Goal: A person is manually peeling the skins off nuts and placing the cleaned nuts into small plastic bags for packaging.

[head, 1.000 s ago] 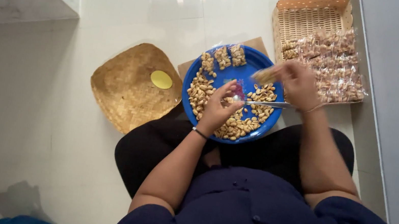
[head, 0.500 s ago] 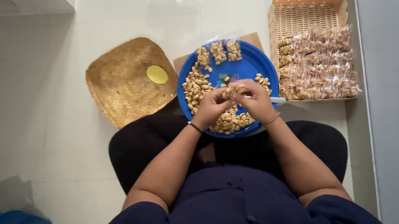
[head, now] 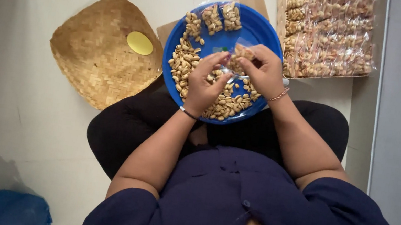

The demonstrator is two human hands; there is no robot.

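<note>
my left hand [head: 203, 83] and right hand [head: 262, 73] are pinched together on a small clear bag [head: 240, 56] of nuts, just over the blue plate [head: 260, 30] in my lap — if my grip slips or the bag tips, i think nuts could spill onto the pale tiled floor [head: 21, 104]. a woven tray [head: 93, 67] lies left of my hands, and a basket [head: 283, 15] of filled packets sits just past my right — a grey wall beyond it.

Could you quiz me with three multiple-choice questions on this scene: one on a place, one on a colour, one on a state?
1. Where does the yellow lid lie?
A. on the woven tray
B. on the blue plate
C. in the basket

2. What colour is the plate of peanuts?
A. red
B. blue
C. white

3. What is the right hand doing?
A. resting flat on the floor
B. pinching a small clear packet of nuts
C. lifting the basket

Answers: A, the lid sits on the weave; B, the rim is blue; B, fingers close on the packet beside the left hand.
</note>
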